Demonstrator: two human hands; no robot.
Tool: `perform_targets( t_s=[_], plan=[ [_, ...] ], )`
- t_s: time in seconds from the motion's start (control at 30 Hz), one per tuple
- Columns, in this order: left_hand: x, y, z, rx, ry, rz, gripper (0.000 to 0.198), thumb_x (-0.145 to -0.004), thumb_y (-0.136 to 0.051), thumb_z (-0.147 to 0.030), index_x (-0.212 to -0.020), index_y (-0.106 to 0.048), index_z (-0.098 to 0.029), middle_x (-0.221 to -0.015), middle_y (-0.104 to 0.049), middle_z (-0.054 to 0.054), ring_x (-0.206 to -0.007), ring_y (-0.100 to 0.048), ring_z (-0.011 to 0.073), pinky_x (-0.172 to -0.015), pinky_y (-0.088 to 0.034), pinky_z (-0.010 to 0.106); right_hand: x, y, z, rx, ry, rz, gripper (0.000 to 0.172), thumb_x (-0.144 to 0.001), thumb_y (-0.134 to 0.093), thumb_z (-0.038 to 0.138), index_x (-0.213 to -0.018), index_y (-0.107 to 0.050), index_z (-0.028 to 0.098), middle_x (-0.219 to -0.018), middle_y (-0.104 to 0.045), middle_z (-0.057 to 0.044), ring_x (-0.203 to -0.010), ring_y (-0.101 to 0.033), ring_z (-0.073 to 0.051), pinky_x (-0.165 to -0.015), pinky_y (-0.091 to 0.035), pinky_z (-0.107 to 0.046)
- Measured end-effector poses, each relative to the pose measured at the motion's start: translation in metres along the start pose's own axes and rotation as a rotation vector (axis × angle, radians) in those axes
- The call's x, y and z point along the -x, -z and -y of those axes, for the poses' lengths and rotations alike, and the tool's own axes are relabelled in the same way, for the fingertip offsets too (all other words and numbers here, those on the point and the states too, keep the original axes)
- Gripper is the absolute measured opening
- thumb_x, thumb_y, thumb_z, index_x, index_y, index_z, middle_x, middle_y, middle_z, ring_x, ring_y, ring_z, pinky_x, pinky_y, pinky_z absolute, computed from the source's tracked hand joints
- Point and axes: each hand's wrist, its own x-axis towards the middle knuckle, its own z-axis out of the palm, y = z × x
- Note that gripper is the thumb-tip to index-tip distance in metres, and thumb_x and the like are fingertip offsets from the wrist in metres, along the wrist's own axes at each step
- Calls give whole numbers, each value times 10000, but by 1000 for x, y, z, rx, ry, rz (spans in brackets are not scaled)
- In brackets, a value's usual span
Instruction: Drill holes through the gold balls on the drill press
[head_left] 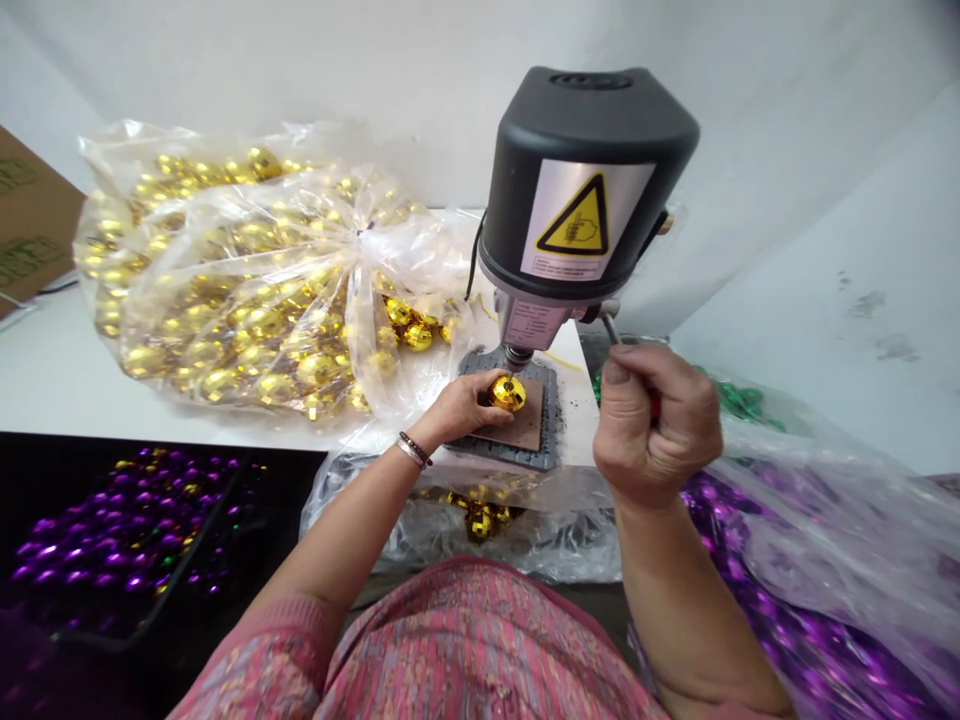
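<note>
On the front of the black motor housing [592, 130] of the drill press stands a silver sticker [622, 212] bearing a yellow warning triangle [574, 228] with a thick black border and, inside it, a pictogram of what looks like a hand against a ribbed shape. A thin-framed text box [565, 268] at the sticker's foot holds print too small to read. Just below the housing, a pale label [536, 322] carries several lines, likewise illegible. Well left of the housing, a cardboard box [41, 210] shows green print [22, 250], its characters unclear.
</note>
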Motion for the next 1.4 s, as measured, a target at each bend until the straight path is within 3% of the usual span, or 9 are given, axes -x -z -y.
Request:
perform_targets(
  t_s=[0.4,0.53,0.63,0.73,0.93,1.17,1.27,1.33,1.4],
  plan=[
    [0,1,3,47,-17,39,458,-695,-781,-261,-1134,-705,-156,-1001,-745,2,-938,-661,191,-854,-508,260,23,-7,-11,3,3,-43,208,-862,-612,134,-1049,-636,223,-837,-686,22,-742,-652,-79,-684,-519,-227],
    [1,1,4,8,8,27,558,-688,-783,-273,-1225,-673,-168,-1037,-741,5,-968,-662,205,-885,-509,280,-12,-6,-3,64,-81,-72,187,-911,-586,261,-1090,-640,247,-859,-688,25,-652,-604,-53,-647,-502,-229],
    [6,2,4,-11,3,13,610,-679,-777,-253,-1270,-646,-180,-1079,-731,2,-1007,-662,211,-925,-505,293,-52,-7,5,26,-170,-18,254,-969,-489,347,-1061,-659,182,-878,-682,0,-681,-591,-39,-706,-514,-247],
    [16,3,4,-9,-15,-2,629,-686,-767,-243,-1295,-620,-183,-1136,-719,13,-1038,-662,213,-956,-505,312,-74,-9,8,12,-171,4,292,-969,-486,383,-992,-656,147,-848,-669,12,-653,-559,-23,-679,-492,-237],
    [45,14,2,-89,-89,7,553,-731,-744,-223,-1272,-638,-176,-1176,-719,50,-1066,-663,218,-949,-518,321,-70,-8,3,31,-155,5,316,-966,-479,394,-982,-652,130,-814,-650,13,-787,-646,-59,-781,-526,-285],
    [80,45,2,-104,-177,130,610,-695,-850,-333,-1274,-688,-233,-1239,-717,110,-1122,-657,264,-1033,-495,398,-64,-8,3,15,-179,-38,325,-954,-507,393,-981,-689,125,-927,-716,-40,-903,-694,-119,-842,-541,-323],
    [74,59,2,-185,-133,17,444,-840,-722,-369,-1257,-701,-217,-1217,-727,116,-1040,-674,239,-971,-531,375,-61,-9,4,9,-183,-44,340,-952,-509,390,-983,-697,108,-941,-722,-64,-907,-701,-134,-843,-537,-330],
    [60,71,4,-355,-72,-156,345,-933,-576,-281,-1238,-703,-182,-1228,-718,129,-1046,-670,235,-975,-528,375,-61,-9,5,16,-180,-44,339,-953,-507,389,-987,-698,111,-942,-721,-63,-901,-702,-133,-833,-532,-328],
    [44,84,8,-581,6,-283,372,-947,-462,-148,-1239,-693,-144,-1254,-695,157,-1111,-651,254,-1013,-501,392,-61,-8,6,18,-184,-50,326,-948,-519,390,-980,-701,121,-924,-720,-53,-886,-701,-128,-820,-530,-324]
  ],
)
